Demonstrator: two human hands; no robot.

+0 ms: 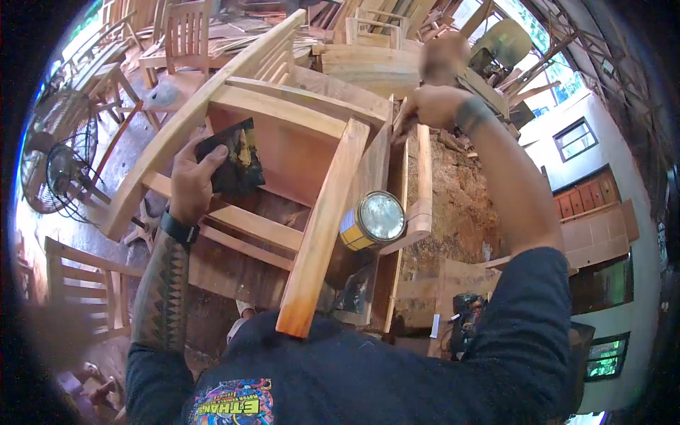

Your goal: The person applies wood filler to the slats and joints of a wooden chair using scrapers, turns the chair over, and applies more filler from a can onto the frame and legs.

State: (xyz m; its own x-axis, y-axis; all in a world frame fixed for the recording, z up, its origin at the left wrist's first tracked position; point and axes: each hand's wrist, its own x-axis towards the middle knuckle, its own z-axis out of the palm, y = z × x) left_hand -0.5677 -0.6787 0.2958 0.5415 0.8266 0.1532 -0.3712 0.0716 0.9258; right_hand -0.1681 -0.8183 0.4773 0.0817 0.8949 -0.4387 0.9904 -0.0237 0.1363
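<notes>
My left hand (pixel 195 177) grips a dark square sheet (pixel 237 159) between thumb and fingers; a yellowish-brown smear marks its face. That hand is beside an unpainted wooden chair frame (pixel 329 219), which lies tilted in front of me, with slats at its far end. My right hand (pixel 435 106) is raised at the far right end of the frame, fingers curled downward near the wood. What they hold, if anything, I cannot make out. Right of the nearest chair leg stands a round tin (pixel 382 216) with a silvery top and a yellow and blue label.
A standing fan (pixel 67 152) is on the left. Other wooden chairs (pixel 188 35) and stacked boards are behind. Sawdust-like brown debris (pixel 460 191) covers the ground at right. Near my right elbow is a dark tool-like object (pixel 467 319). A brown blurred shape (pixel 445 57) sits beyond my right hand.
</notes>
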